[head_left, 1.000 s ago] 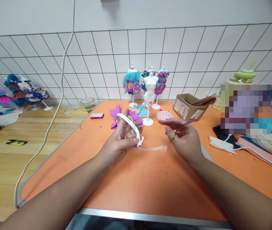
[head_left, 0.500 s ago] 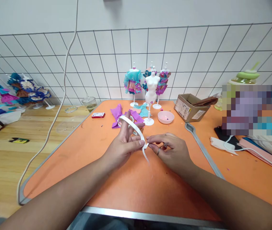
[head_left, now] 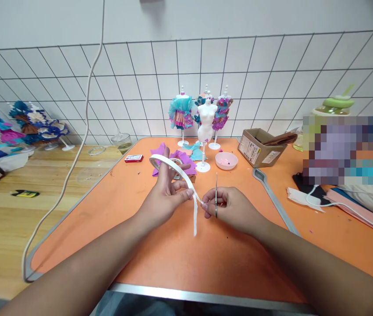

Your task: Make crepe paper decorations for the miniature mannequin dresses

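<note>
In the head view my left hand (head_left: 169, 191) holds a roll of white tape (head_left: 173, 166), its index finger passing through the ring. The left thumb presses on the tape near where it leaves the roll. A loose white strip (head_left: 195, 219) dangles below that thumb. My right hand (head_left: 230, 206) pinches another bit of the tape between thumb and fingertip, close to the left thumb. A slim, pointed metal tool (head_left: 216, 193) stands upright in the right hand; its exact kind is unclear. Both hands are above the orange table (head_left: 173, 259).
A bare white mannequin (head_left: 207, 116) stands behind the hands, with dressed mannequins (head_left: 181, 112) farther back. Purple fabric (head_left: 184, 162), a pink bowl (head_left: 226, 161), a red-and-white box (head_left: 134, 158) and a cardboard box (head_left: 261, 149) are around. A cable (head_left: 86, 118) hangs at left.
The tape roll has tilted and moved left with my left hand. My right hand has turned, so the metal tool now points up. The loose strip hangs straighter and lower.
</note>
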Available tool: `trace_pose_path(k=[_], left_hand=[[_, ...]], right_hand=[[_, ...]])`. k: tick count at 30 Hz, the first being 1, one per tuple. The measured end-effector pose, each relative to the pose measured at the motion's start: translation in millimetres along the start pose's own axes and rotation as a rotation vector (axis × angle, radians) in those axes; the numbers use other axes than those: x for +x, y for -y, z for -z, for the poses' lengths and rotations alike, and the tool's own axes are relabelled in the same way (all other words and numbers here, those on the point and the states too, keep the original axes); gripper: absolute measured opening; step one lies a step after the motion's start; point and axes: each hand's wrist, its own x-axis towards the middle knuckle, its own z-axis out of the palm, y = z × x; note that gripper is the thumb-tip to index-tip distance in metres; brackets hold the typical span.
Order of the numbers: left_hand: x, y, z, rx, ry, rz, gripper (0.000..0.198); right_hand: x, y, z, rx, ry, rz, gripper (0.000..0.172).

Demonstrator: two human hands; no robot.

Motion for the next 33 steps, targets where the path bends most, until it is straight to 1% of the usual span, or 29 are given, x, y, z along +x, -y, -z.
trace_pose_path(k=[4, 7, 9, 15, 19, 22, 24, 25, 27, 28, 29, 30, 31, 32, 33], left_hand=[[2, -2, 5.7, -0.044, 0.091, 0.057, 0.118], [1, -2, 7.6, -0.071, 0.124, 0.07, 0.12], [1, -3, 6.3, -0.072, 0.126, 0.069, 0.122], [-1, -4, 0.5, -0.035, 0.083, 0.047, 0.122], [-1, -6, 4.0, -0.039, 0.109, 0.081, 0.121], [-1, -7, 6.2, -0.049, 0.136, 0.102, 0.121], [-1, -7, 5.8, -0.051, 0.138, 0.097, 0.121], [-1, -7, 5.4, -0.049, 0.136, 0.094, 0.121], [0, -6, 4.8, -0.045, 0.123, 0.079, 0.12], [0, -6, 4.8, -0.041, 0.113, 0.071, 0.12], [0, -6, 5.2, -0.034, 0.1, 0.059, 0.12], [1, -6, 5.8, -0.023, 0.087, 0.046, 0.12], [1, -6, 6.5, -0.006, 0.074, 0.031, 0.12], [1, -6, 7.0, 0.015, 0.061, 0.015, 0.119], [1, -7, 7.2, 0.038, 0.051, 0.003, 0.119]], right_hand=[[3, -2, 2, 0.02, -0.009, -0.007, 0.01], [4, -2, 2, 0.013, -0.032, 0.014, 0.01], [4, -2, 0, 0.0, -0.028, 0.037, 0.011], [1, -4, -3, 0.016, -0.004, 0.078, 0.016], [2, -2, 3, -0.023, -0.057, 0.086, 0.014], [5, -2, 7, -0.044, -0.097, 0.065, 0.014], [8, -4, 8, 0.02, -0.066, 0.027, 0.018], [9, -6, 8, 0.082, -0.033, -0.001, 0.024], [12, -10, 11, 0.221, 0.009, -0.057, 0.045], [13, -11, 14, 0.274, 0.003, -0.074, 0.053], [13, -12, 16, 0.304, -0.019, -0.075, 0.057], [12, -11, 20, 0.309, -0.037, -0.055, 0.055], [10, -9, 22, 0.293, -0.016, -0.023, 0.049], [7, -6, 25, 0.261, 0.064, 0.018, 0.041], [3, -2, 26, 0.216, 0.19, 0.057, 0.034]])
